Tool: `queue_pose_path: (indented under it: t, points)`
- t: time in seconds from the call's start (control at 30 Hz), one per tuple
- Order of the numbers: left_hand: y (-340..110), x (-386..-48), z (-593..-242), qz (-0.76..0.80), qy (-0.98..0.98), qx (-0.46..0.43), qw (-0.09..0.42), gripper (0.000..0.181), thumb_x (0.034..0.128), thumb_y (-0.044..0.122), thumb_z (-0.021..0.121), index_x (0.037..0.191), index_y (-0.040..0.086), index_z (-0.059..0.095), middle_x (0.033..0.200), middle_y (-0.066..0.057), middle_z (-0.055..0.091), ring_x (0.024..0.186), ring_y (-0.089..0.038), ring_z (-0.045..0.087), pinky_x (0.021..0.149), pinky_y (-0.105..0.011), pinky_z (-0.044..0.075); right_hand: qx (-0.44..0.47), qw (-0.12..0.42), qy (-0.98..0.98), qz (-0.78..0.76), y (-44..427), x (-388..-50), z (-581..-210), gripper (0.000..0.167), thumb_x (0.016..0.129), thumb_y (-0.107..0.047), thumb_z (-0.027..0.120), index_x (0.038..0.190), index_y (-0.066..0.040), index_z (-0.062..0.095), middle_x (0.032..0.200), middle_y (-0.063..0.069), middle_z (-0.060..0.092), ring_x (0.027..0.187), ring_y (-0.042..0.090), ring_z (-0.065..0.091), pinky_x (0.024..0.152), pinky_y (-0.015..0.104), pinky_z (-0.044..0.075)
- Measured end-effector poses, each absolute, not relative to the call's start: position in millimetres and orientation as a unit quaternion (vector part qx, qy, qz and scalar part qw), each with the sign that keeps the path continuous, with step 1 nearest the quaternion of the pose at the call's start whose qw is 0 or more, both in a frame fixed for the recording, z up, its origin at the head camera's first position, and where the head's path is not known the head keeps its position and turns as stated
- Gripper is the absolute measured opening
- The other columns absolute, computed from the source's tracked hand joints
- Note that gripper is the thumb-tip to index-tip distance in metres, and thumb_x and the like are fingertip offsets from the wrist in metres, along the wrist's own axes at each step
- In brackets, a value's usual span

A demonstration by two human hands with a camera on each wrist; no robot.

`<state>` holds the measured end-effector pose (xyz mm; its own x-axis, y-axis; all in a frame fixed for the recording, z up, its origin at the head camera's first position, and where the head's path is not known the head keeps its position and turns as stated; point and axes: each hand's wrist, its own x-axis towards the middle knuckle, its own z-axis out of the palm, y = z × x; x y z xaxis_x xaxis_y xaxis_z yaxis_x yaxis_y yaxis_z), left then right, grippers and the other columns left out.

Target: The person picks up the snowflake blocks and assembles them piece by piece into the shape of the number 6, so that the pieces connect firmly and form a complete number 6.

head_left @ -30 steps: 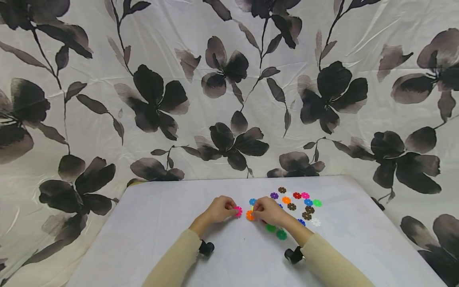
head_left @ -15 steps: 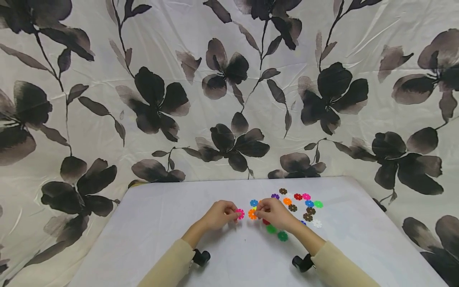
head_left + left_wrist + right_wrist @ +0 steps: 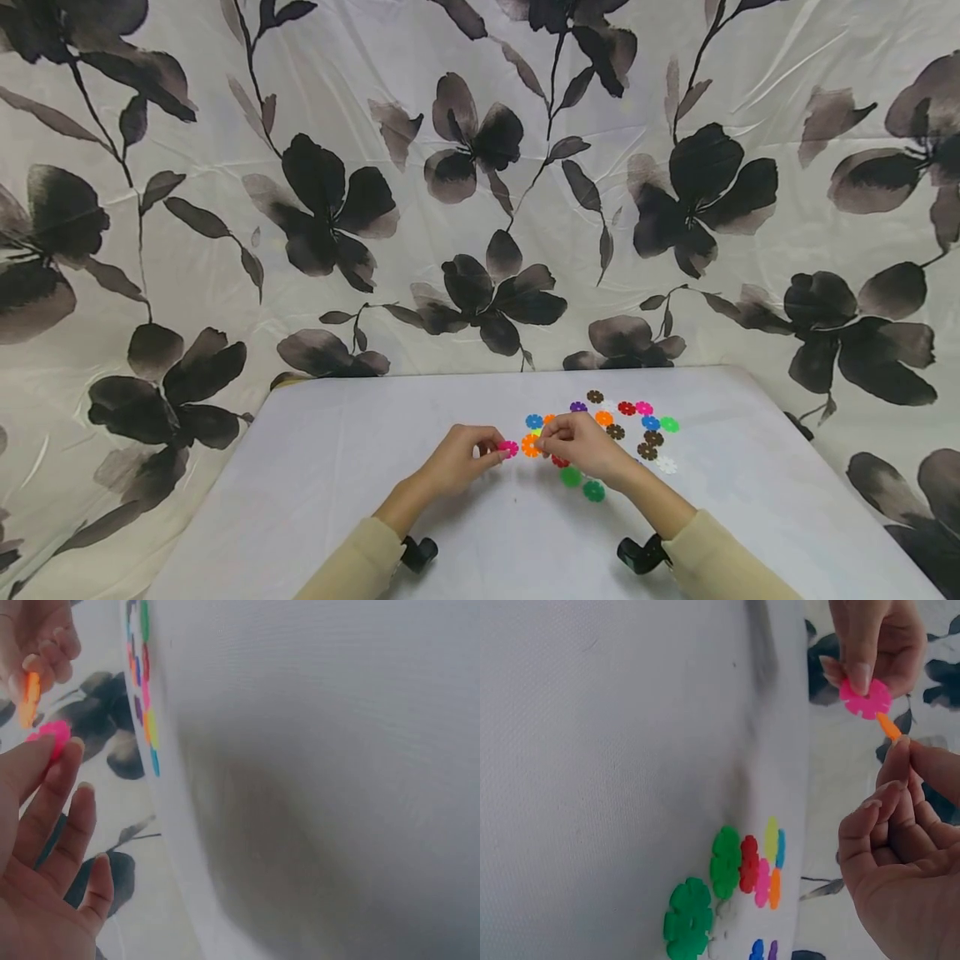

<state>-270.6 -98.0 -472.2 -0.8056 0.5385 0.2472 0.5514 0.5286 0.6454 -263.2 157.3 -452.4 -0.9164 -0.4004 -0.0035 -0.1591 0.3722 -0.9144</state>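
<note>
Both forearms reach in from the near edge and angle inward, hands raised over the table, shadows on the surface below. My left hand (image 3: 456, 458) pinches a pink disc (image 3: 866, 699) between thumb and index finger; remaining fingers fanned apart, half straight. My right hand (image 3: 588, 450) pinches an orange disc (image 3: 529, 446) the same way, other fingers curled loosely toward the palm. Pink and orange sit between the hands, edges very close; right wrist view has orange nearly edge-on at pink's rim. Can't tell if they touch.

Beige sleeves (image 3: 360, 557) on both arms, black wrist cameras (image 3: 641, 555) below the cuffs.

Surface: white table (image 3: 285, 500). Loose notched discs (image 3: 615, 432) in mixed colours lie flat beyond, right of and below my right hand; two green discs (image 3: 594, 491) are nearest me. Room: pale cloth (image 3: 405, 50) with dark floral print fills the background behind the table.
</note>
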Motion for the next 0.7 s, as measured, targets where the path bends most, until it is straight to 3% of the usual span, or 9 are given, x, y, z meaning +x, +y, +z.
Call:
queue_pose_path:
  t: [0.23,0.47,0.6,0.7]
  points:
    - [-96.3,-265.3,-467.6,-0.361,-0.869,-0.336,0.031,0.007,0.096,0.02,0.075,0.097,0.014,0.077,0.085,0.014,0.069,0.077,-0.005,0.057,0.072,-0.036,0.055,-0.165,0.122,0.818,-0.538,158.4,-262.1,-453.1,0.019,0.098,-0.022,0.072,0.099,-0.003,0.073,0.094,0.022,0.073,0.081,0.039,0.062,0.075,0.045,0.058]
    - [-95.8,-262.6,-468.0,-0.337,-0.865,-0.368,0.04,0.004,0.0944,0.013,0.075,0.098,0.011,0.078,0.084,0.005,0.072,0.074,-0.002,0.055,0.069,-0.029,0.054,-0.156,0.132,0.818,-0.538,158.9,-260.2,-456.9,0.017,0.098,-0.022,0.071,0.099,-0.005,0.074,0.095,0.021,0.073,0.076,0.021,0.059,0.073,0.039,0.057]
    - [-95.2,-261.3,-465.5,-0.345,-0.852,-0.391,0.037,0.005,0.094,0.008,0.075,0.098,0.006,0.077,0.086,-0.004,0.074,0.074,-0.003,0.057,0.068,-0.03,0.054,-0.168,0.134,0.814,-0.54,159.7,-258.6,-455.7,0.017,0.098,-0.022,0.072,0.099,-0.005,0.075,0.091,0.022,0.072,0.071,0.019,0.057,0.067,0.034,0.053]
    - [-95.7,-259.9,-461.4,-0.342,-0.849,-0.401,0.032,0.005,0.0941,0.008,0.074,0.098,0.005,0.077,0.086,-0.006,0.074,0.073,-0.003,0.057,0.065,-0.024,0.051,-0.176,0.139,0.809,-0.544,159.7,-257.2,-455.4,0.018,0.098,-0.023,0.071,0.098,-0.005,0.075,0.088,0.024,0.071,0.066,0.02,0.055,0.062,0.031,0.048]
